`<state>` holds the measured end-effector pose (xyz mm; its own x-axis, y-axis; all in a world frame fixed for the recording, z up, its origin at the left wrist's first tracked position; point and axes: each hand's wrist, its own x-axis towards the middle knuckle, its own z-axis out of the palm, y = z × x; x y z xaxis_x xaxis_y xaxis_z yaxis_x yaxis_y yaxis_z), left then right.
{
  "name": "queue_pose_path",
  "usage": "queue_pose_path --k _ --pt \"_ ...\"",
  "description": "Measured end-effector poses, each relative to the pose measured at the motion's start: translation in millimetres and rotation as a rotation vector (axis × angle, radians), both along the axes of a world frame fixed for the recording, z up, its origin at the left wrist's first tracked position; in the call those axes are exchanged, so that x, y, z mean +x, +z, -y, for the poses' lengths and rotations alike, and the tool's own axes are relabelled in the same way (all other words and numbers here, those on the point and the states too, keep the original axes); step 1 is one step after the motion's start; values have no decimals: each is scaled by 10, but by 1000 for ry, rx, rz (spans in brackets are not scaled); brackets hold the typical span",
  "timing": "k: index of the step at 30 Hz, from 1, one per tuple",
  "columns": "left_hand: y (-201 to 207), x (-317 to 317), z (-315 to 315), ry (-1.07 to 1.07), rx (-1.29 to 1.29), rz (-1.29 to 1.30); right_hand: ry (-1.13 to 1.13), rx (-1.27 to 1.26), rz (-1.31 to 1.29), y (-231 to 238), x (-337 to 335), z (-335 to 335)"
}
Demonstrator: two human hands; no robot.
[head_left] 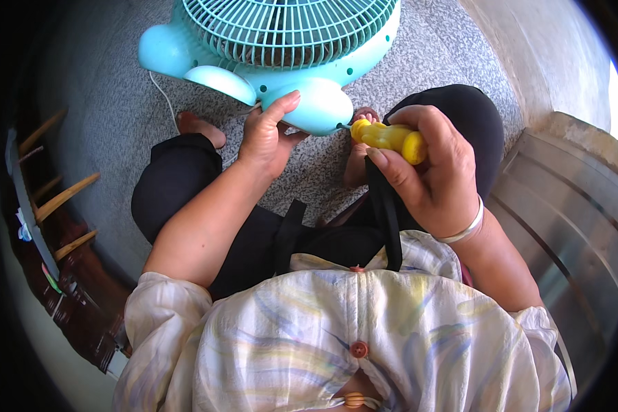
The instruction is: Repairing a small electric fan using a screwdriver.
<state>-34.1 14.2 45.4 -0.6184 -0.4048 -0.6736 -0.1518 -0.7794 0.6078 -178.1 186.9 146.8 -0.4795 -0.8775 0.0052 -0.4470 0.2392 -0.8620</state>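
Observation:
A turquoise fan with a round wire grille stands on the floor in front of me. My left hand grips the rounded lobe at the fan's near edge, thumb on top and the other fingers underneath, partly hidden. In my right hand is a screwdriver with a yellow handle. Its short visible shaft points left, and the tip meets a dark hole at the right end of that lobe. Whether a screw sits in the hole, I cannot tell. A pale round panel tilts out beside the lobe.
A white cord trails from the fan's left side onto the speckled grey floor. My knees and bare feet flank the near side of the fan. Metal panels stand at the right, dark wooden furniture at the left.

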Motion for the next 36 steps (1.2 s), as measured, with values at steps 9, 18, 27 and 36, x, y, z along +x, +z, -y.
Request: queue_pose_path --k 9,18,27,36 --pt "11 -25 -35 1 -9 -5 64 -12 4 133 6 12" --pt "12 -29 -21 70 10 -6 306 -78 -157 102 -94 48" --pt "53 -27 -27 62 -6 10 249 5 -234 57 -3 8" --pt "33 -27 -21 66 -6 -13 92 64 -73 109 -17 31"
